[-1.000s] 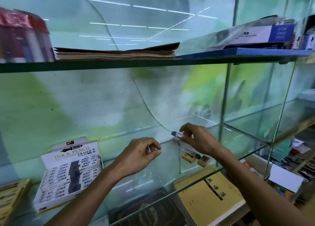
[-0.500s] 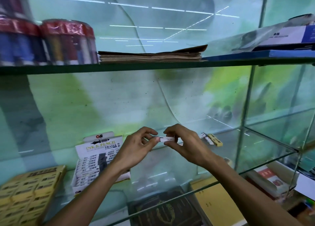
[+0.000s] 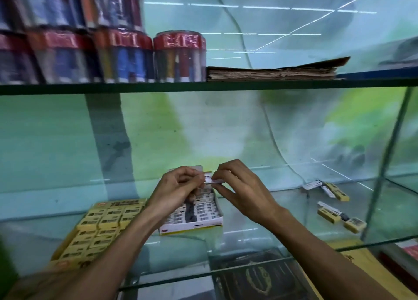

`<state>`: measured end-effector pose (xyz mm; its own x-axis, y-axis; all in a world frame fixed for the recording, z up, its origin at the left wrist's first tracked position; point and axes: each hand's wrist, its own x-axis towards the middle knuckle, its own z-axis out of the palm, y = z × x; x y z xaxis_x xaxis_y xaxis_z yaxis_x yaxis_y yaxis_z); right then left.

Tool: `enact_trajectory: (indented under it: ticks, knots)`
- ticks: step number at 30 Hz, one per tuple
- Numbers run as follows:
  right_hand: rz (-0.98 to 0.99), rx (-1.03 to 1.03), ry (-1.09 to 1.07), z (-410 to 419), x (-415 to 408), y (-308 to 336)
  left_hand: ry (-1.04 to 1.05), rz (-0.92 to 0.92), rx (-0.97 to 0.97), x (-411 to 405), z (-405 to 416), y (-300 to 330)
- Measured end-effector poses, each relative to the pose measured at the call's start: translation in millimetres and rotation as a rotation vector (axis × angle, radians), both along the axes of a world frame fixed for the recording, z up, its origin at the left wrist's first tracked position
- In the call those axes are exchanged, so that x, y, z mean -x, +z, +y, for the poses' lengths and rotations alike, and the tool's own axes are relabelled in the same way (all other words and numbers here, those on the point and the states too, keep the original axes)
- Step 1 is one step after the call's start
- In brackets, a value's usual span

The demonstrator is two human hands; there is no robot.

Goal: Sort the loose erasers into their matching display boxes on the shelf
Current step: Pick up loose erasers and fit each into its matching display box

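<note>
Holding a white eraser (image 3: 213,181) between both hands, a person stands at a glass shelf (image 3: 260,209) and works above the white box (image 3: 194,224) of matching ink-and-pencil erasers. The left hand (image 3: 178,186) has its fingers curled, pinching one end of the eraser; the right hand (image 3: 239,189) pinches the other end between thumb and fingertips. The eraser hangs just over the back rows of the white box, not yet touching them. Beside that box, to the left, sits a yellow box (image 3: 97,229) packed with yellow erasers.

Well apart on the right of the same shelf lie the loose erasers (image 3: 330,209), a scatter of yellow and white pieces still to be sorted.

The step in hand appears to be placing this white eraser in its matching box. The next move likely calls for finding a free slot among the rows, turning the eraser to lie with its neighbours, and letting one hand release while the other presses it in. Which slot is open cannot be told, since the hands cover the back of the box. Most of the sorting seems to remain.
</note>
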<state>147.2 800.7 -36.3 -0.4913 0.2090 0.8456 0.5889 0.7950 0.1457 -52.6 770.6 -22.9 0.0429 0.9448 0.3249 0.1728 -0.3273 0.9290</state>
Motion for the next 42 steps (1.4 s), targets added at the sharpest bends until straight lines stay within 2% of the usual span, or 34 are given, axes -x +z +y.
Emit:
enact_trajectory:
  ticks: [5, 9, 12, 18, 27, 37, 42]
  knots:
    - [-0.030, 0.007, 0.007, 0.1, 23.3, -0.8, 0.005, 0.035, 0.018, 26.0, -11.1, 0.1]
    - [-0.005, 0.273, 0.018, 4.5, 25.4, -3.7, 0.083, 0.109, -0.016, 47.1, -17.6, 2.3]
    - [-0.017, 0.486, -0.064, 11.4, 23.8, -4.5, 0.137, 0.110, -0.037, 58.9, -19.8, 2.7]
    - [-0.181, 0.653, -0.198, 11.3, 25.5, -1.3, 0.149, 0.084, -0.043, 67.4, -21.7, 1.1]
    - [-0.212, 0.731, -0.187, 7.3, 35.0, 1.0, 0.125, 0.097, -0.021, 68.4, -22.7, -1.7]
    - [-0.190, 0.728, -0.190, 12.4, 33.4, -0.5, 0.095, 0.110, -0.029, 64.9, -22.9, -1.9]
    - [-0.115, 0.699, -0.195, 9.1, 8.1, -1.0, 0.035, 0.144, -0.068, 46.6, -20.3, -5.4]
